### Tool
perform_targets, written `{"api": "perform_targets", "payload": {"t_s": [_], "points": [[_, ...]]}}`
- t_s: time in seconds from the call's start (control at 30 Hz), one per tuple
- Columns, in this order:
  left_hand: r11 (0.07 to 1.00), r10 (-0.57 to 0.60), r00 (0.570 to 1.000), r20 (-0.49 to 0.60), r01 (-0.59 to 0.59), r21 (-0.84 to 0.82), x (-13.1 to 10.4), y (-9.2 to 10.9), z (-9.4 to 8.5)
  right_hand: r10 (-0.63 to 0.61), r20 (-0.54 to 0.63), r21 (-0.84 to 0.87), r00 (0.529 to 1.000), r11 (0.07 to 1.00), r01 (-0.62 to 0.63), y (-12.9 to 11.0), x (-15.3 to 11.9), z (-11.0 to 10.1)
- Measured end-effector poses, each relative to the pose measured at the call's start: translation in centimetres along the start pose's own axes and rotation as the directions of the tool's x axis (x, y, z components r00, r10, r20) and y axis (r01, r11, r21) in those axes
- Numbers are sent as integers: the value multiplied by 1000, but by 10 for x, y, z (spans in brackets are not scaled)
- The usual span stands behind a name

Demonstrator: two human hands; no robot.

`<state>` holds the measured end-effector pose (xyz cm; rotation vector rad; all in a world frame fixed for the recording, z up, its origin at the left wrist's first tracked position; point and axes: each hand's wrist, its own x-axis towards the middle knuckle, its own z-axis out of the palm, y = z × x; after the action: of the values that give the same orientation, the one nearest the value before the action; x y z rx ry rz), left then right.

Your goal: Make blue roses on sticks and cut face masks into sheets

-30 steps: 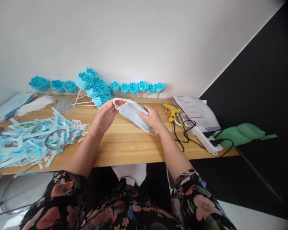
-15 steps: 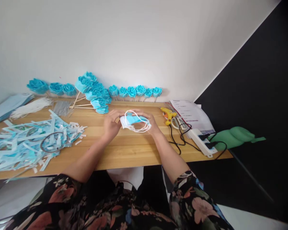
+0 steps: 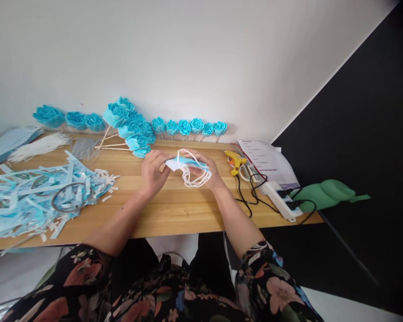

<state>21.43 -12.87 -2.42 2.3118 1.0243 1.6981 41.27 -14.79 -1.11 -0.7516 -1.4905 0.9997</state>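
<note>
Blue-and-white face masks [image 3: 174, 164], apparently a small stack, are held between my two hands above the middle of the table. My left hand [image 3: 153, 173] pinches their left end with curled fingers. At the other end, my right hand [image 3: 212, 172] grips them, its fingers partly hidden behind. White ear loops [image 3: 197, 181] dangle toward me from the masks. Behind my hands, a row of blue flowers [image 3: 184, 127] on sticks leans against the wall. A larger pile of blue flowers [image 3: 134, 125] with wooden sticks lies left of the row.
Blue and white cut strips [image 3: 30, 201] heap on the left of the table. Behind them lie white strings [image 3: 42, 146] and flat blue sheets [image 3: 11, 143]. On the right are a yellow glue gun [image 3: 235, 162], white-handled scissors [image 3: 246, 173], papers [image 3: 268, 163], a power strip [image 3: 281, 201] and a green object [image 3: 328, 195].
The masks have tilted to a flatter, more edge-on angle, and their ear loops hang slightly lower. My left hand has shifted a little left. The view has turned slightly.
</note>
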Motion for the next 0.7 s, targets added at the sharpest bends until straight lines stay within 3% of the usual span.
{"api": "perform_targets", "payload": {"t_s": [0.13,0.27,0.4,0.5,0.6,0.7], "points": [[961,-180,965,190,214,-173,-1,7,2,151,-231,11,961,988,-153,10,0,-1],[825,-320,896,308,423,-374,-3,11,3,125,-289,-13,949,991,-134,9,-1,-3],[653,-418,819,394,572,-496,-5,8,7,89,-274,-68,958,991,-111,11,0,-5],[561,-505,733,456,680,-472,-9,-2,16,182,-184,-57,966,979,-195,22,1,-5],[513,-595,657,463,754,-411,-12,-11,24,277,-118,-38,954,958,-283,30,1,-5],[498,-618,632,467,775,-390,-14,-14,27,296,-124,-17,947,954,-300,32,-1,-4]]}}
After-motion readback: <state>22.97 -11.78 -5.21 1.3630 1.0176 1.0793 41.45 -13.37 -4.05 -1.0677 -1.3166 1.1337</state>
